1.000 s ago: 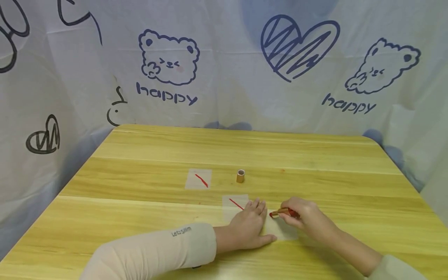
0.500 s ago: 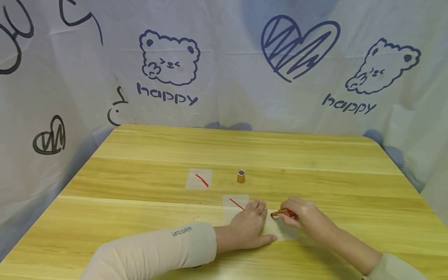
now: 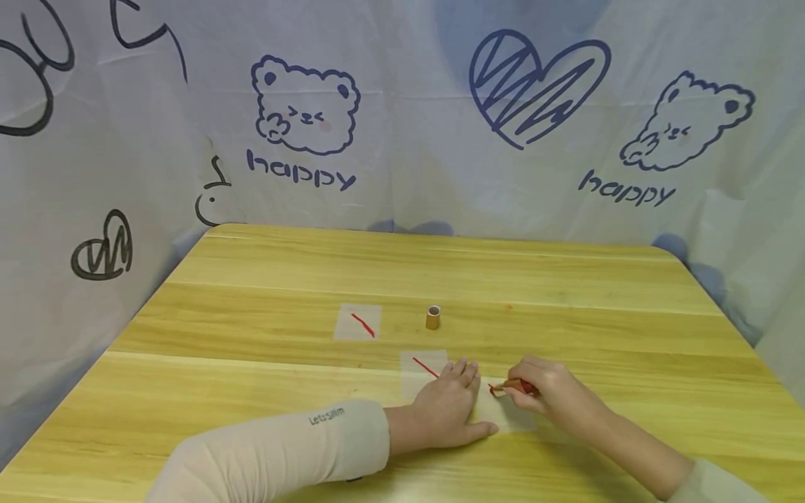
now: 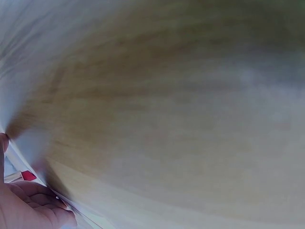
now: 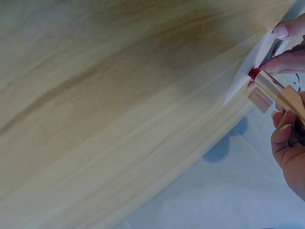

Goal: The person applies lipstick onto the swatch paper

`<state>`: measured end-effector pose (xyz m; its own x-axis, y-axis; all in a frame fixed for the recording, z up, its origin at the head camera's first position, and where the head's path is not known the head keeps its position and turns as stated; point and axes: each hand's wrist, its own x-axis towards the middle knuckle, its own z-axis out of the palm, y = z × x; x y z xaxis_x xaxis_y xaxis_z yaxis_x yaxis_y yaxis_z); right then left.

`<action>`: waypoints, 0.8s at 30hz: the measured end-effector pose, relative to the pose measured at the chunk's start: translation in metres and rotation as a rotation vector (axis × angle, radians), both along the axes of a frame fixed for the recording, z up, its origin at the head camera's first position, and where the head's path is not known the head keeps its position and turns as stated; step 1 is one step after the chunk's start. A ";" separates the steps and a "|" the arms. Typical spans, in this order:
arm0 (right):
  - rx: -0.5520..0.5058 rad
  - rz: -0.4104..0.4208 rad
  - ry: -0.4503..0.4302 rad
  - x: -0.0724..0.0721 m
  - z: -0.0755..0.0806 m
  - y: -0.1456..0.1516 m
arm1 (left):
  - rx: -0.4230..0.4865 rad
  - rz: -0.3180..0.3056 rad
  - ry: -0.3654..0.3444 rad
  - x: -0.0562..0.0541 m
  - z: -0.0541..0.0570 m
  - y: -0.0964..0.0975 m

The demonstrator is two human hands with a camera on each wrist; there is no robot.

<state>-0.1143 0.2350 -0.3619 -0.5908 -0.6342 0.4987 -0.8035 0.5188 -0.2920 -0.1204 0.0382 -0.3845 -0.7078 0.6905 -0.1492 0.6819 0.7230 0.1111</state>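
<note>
My right hand (image 3: 556, 395) pinches an uncapped lipstick (image 5: 271, 86) with a gold tube and a red tip. That tip touches a pale square of paper (image 3: 516, 418), where a short red mark (image 3: 492, 390) shows. Spread flat, my left hand (image 3: 443, 409) rests on this paper's left side and partly covers a second square (image 3: 414, 381), which bears a red slanted line. In the left wrist view, only part of the left hand (image 4: 35, 207) appears at the lower left, with the lipstick's red tip (image 4: 29, 175) beyond it.
The lipstick's gold cap (image 3: 432, 319) stands upright on the wooden table (image 3: 251, 279), beyond the left hand. Left of the cap lies another paper square (image 3: 344, 328) with a red line. A white cloth (image 3: 415, 175) with drawings hangs behind the table.
My right hand has shifted slightly right and toward me, drawing the lipstick across the paper. A short red mark now shows by its tip. The left hand stays put.
</note>
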 end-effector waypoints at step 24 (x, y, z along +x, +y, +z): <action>-0.001 -0.020 -0.004 0.007 -0.002 0.005 | -0.014 0.001 0.015 0.001 -0.001 0.000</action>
<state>-0.1074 0.2401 -0.3639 -0.6050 -0.6221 0.4970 -0.7921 0.5342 -0.2955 -0.1198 0.0379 -0.3855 -0.7107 0.6878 -0.1479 0.6828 0.7250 0.0904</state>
